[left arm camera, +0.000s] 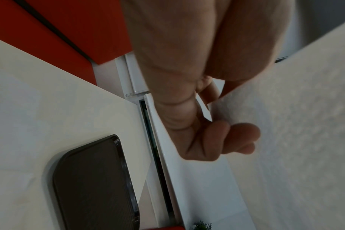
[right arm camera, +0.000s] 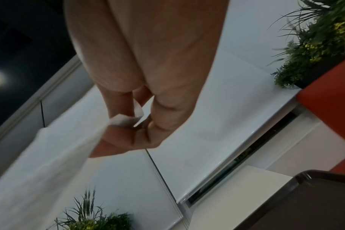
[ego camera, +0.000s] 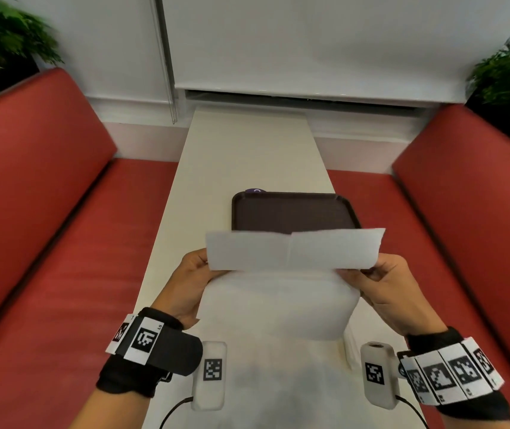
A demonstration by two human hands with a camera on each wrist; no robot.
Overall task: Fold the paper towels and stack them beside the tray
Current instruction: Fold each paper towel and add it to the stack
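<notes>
I hold one white paper towel (ego camera: 294,250) in the air over the near part of the table, in front of a dark brown tray (ego camera: 291,212). Its top strip stands up across the tray's near edge and the rest (ego camera: 278,308) hangs down toward me. My left hand (ego camera: 205,267) pinches the towel's left edge, and my right hand (ego camera: 359,272) pinches its right edge. In the left wrist view the curled fingers (left arm camera: 234,137) lie against the towel (left arm camera: 297,124), with the tray (left arm camera: 93,186) below. The right wrist view shows thumb and fingers (right arm camera: 126,133) pinching a towel corner (right arm camera: 126,120).
The narrow white table (ego camera: 247,150) runs away from me to a wall with a white blind. Red bench seats (ego camera: 62,243) flank it on both sides (ego camera: 464,227), with green plants (ego camera: 0,41) behind them. A small purple object (ego camera: 255,191) lies just behind the tray.
</notes>
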